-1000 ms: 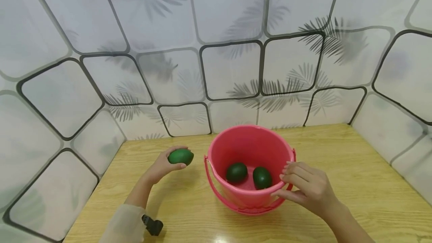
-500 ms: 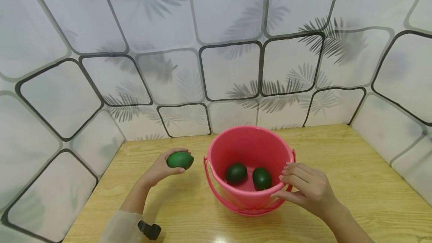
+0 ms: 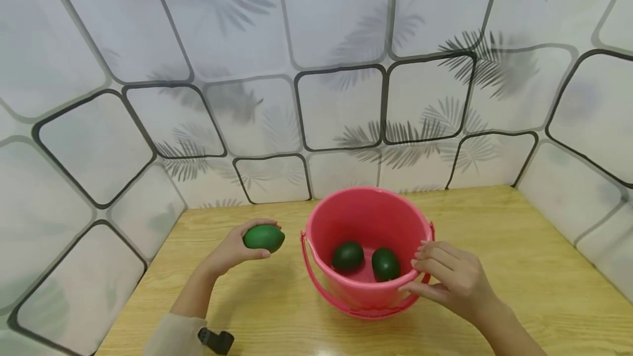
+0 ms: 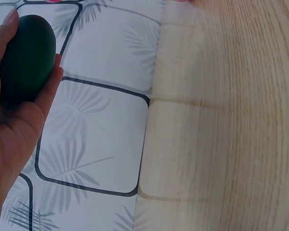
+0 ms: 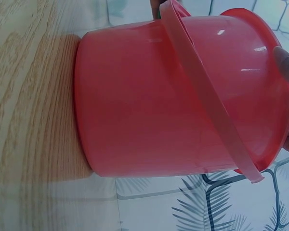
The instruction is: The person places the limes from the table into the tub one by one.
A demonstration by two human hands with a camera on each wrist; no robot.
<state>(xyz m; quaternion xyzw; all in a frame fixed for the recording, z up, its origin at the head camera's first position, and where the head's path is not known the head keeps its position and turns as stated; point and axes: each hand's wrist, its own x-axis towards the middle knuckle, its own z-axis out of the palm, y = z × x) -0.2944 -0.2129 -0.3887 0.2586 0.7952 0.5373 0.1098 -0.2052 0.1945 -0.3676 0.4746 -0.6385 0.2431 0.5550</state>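
My left hand (image 3: 232, 249) holds a smooth green oval fruit (image 3: 264, 238), avocado-like with one pointed end, above the table to the left of the bucket. In the left wrist view the fruit (image 4: 29, 57) lies between thumb and fingers, dark and glossless. A pink bucket (image 3: 341, 290) stands upright, its handle hanging down at the front. Two similar dark green fruits, one left (image 3: 348, 256) and one right (image 3: 386, 263), lie on its bottom. My right hand (image 3: 452, 273) grips the bucket's right rim, fingers over the edge and thumb outside. The bucket's outer wall (image 5: 135, 101) fills the right wrist view.
The light wood table (image 3: 519, 251) extends around the bucket on all sides. Behind it and at both sides rise pale walls (image 3: 341, 109) patterned with dark rounded outlines and leaves. A black strap end (image 3: 216, 340) sticks out from my left sleeve (image 3: 175, 335).
My left hand, still holding the green fruit, has sunk slightly and come a little nearer. The bucket, the two fruits in it and my right hand on the rim stay put.
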